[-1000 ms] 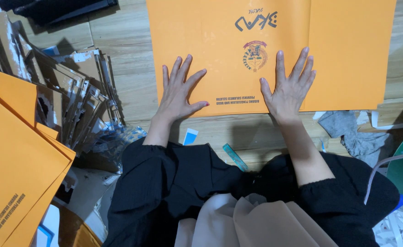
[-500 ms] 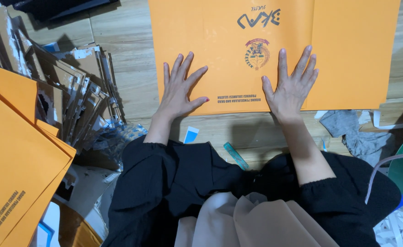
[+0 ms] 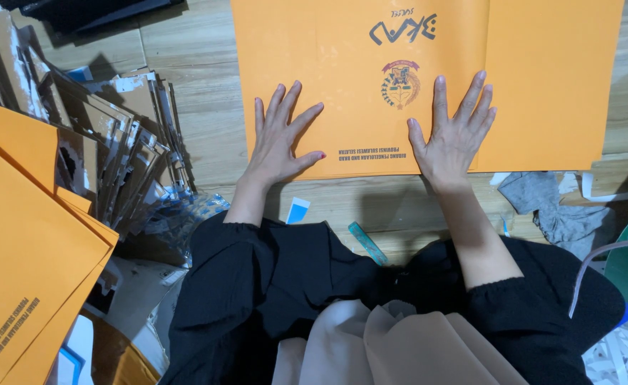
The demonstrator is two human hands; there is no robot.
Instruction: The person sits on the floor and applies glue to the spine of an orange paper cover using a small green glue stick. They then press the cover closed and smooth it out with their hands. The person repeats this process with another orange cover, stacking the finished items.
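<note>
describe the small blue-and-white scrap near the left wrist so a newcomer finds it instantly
Start at the big orange folder lying on the wooden floor, with both hands flat on it. Follow the left hand down past the folder's near edge: the scrap lies on bare floor beside the wrist, just above the black sleeve. It is a little blue rectangle with a white end, unlike the longer teal ruler to its right.

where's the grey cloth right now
In the head view the crumpled grey cloth lies on the wooden floor at the right, just below the orange folder and beside the right forearm.
</note>
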